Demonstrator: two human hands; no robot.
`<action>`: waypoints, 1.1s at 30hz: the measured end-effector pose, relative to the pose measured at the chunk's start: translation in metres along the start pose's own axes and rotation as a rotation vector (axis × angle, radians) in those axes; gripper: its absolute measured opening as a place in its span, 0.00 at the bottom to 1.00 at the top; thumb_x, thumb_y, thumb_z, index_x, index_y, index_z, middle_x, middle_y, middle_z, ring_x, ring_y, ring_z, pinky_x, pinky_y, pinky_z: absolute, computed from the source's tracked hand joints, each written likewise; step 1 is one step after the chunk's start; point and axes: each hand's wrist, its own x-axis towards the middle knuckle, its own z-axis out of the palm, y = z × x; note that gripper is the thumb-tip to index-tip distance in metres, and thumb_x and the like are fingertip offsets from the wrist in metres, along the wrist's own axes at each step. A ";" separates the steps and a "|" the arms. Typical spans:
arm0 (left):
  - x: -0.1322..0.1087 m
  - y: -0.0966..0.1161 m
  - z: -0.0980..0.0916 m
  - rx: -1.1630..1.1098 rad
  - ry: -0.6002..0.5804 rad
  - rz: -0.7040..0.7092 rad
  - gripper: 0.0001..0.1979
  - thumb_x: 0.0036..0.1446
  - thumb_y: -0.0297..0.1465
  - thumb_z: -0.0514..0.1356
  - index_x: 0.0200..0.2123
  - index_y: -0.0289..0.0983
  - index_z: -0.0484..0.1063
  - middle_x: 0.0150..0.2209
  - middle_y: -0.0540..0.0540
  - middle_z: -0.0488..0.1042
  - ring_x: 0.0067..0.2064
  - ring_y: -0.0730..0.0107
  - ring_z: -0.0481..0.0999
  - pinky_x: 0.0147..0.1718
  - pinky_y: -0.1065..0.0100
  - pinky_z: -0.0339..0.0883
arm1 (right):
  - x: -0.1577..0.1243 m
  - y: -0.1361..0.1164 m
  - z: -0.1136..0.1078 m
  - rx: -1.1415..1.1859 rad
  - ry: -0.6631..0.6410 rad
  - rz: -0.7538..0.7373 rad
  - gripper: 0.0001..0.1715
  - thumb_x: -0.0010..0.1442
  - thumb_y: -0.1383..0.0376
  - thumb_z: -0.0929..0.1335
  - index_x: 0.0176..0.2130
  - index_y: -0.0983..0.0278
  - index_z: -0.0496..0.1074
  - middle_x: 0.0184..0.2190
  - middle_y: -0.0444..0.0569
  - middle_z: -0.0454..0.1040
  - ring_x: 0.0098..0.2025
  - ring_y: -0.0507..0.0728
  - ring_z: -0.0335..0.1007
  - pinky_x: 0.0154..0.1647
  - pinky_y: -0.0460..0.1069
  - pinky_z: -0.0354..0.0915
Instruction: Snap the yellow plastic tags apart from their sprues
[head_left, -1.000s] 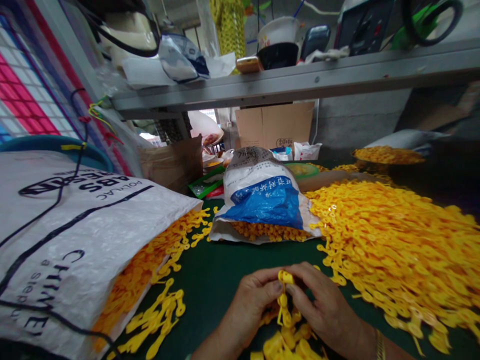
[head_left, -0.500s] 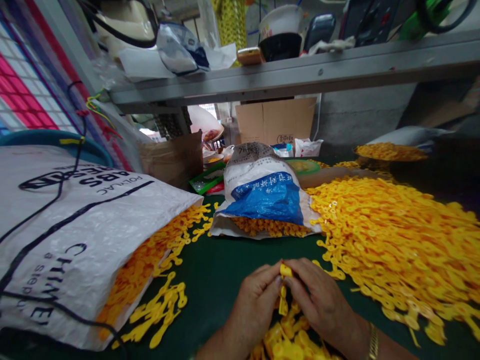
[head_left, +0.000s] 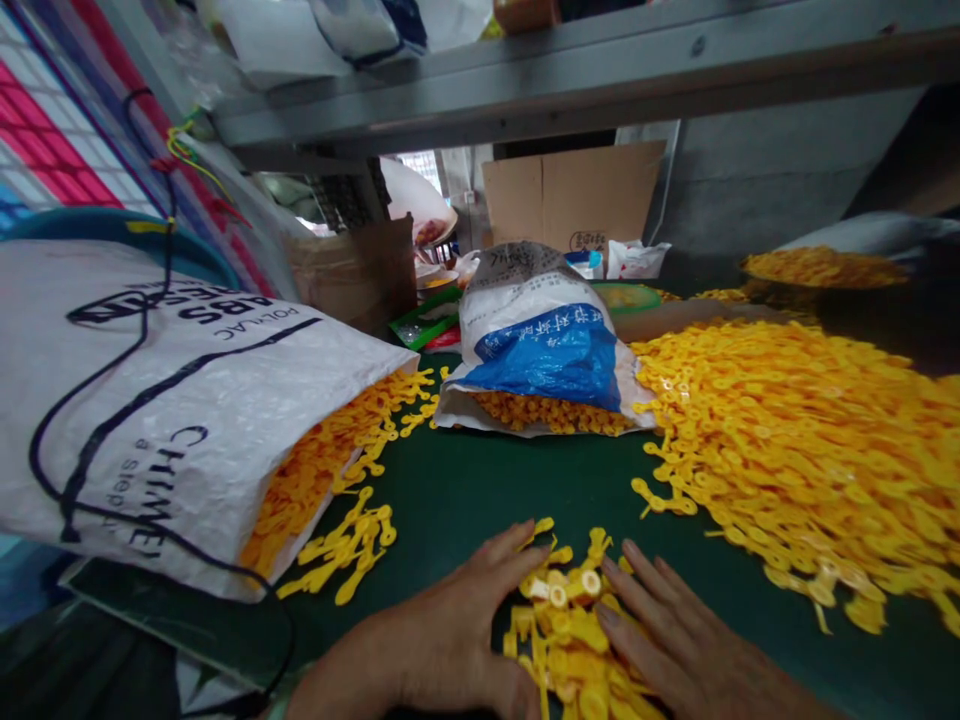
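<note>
A small heap of yellow plastic parts (head_left: 566, 630) lies on the green table surface (head_left: 480, 490) at the bottom centre. My left hand (head_left: 442, 630) rests flat on the table at the heap's left side, fingers stretched out and touching the parts. On the heap's right side lies my right hand (head_left: 667, 630), fingers also stretched out against the parts. Neither hand holds anything.
A white printed sack (head_left: 150, 390) on the left spills yellow parts. A blue-and-white bag (head_left: 544, 345) lies open behind the heap. A large pile of yellow parts (head_left: 810, 440) fills the right. A metal shelf (head_left: 570, 70) overhangs, with cardboard boxes (head_left: 574, 195) behind.
Both hands let go of the yellow part they pinched upright and dropped flat onto the table on either side of the small heap. The view tilted downward.
</note>
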 end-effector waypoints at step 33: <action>-0.011 -0.028 0.020 -0.970 0.424 -0.008 0.52 0.28 0.21 0.73 0.59 0.40 0.59 0.54 0.39 0.70 0.55 0.49 0.69 0.56 0.51 0.59 | 0.109 -0.046 0.018 0.836 0.245 0.490 0.59 0.40 0.57 0.76 0.64 0.63 0.49 0.58 0.59 0.64 0.57 0.67 0.65 0.57 0.61 0.63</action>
